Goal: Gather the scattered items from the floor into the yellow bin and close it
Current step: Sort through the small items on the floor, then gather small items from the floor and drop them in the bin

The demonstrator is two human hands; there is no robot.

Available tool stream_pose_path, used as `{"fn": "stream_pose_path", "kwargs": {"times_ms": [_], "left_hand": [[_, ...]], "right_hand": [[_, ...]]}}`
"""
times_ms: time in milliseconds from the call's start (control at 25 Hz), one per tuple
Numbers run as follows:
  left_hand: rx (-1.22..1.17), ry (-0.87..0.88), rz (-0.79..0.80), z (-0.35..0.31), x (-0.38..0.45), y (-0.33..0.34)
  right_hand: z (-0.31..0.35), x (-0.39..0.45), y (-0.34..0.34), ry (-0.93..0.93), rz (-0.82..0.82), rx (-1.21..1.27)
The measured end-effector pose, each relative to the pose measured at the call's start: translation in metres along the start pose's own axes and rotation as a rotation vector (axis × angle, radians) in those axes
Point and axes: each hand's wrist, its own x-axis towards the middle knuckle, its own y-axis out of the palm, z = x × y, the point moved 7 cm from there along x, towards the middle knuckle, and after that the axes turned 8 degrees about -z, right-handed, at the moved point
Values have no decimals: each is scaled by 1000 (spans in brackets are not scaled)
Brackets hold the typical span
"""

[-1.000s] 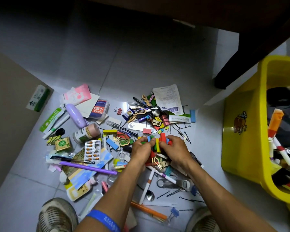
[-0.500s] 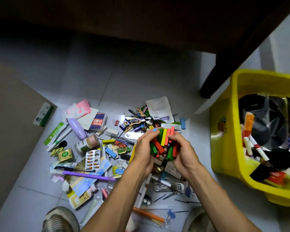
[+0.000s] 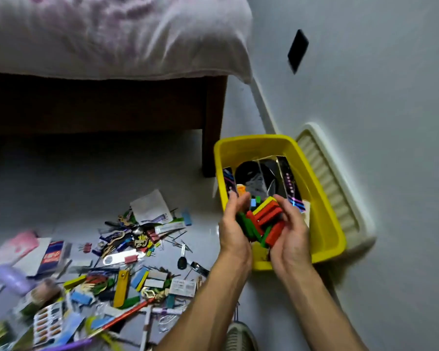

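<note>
Head view. Yellow bin (image 3: 325,224): on the floor (image 3: 127,178) beside the wall, uncovered, holding dark packets; cream lid (image 3: 340,188) propped between bin and wall. Coloured blocks (image 3: 262,221), red, green and yellow: a bunch cupped between both hands over the bin's near-left corner. Left hand (image 3: 232,231): fingers (image 3: 235,201) curled against the left of the bunch. Right hand (image 3: 293,235): fingers curled round its right and underside. Scattered items (image 3: 127,262): clips, cards, pens and blister packs on the floor left of the bin. Bed (image 3: 107,72): behind.
</note>
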Motion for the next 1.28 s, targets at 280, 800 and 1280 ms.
{"fn": "stream_pose_path", "kwargs": {"times_ms": [280, 800, 1280], "left_hand": [[102, 145, 28, -6, 13, -25], [413, 162, -581, -58, 18, -299], [1625, 449, -276, -61, 88, -323]], "right_hand": [[-27, 13, -11, -56, -17, -13], [-209, -66, 63, 137, 454, -773], [-326, -58, 87, -684, 987, -1917]]}}
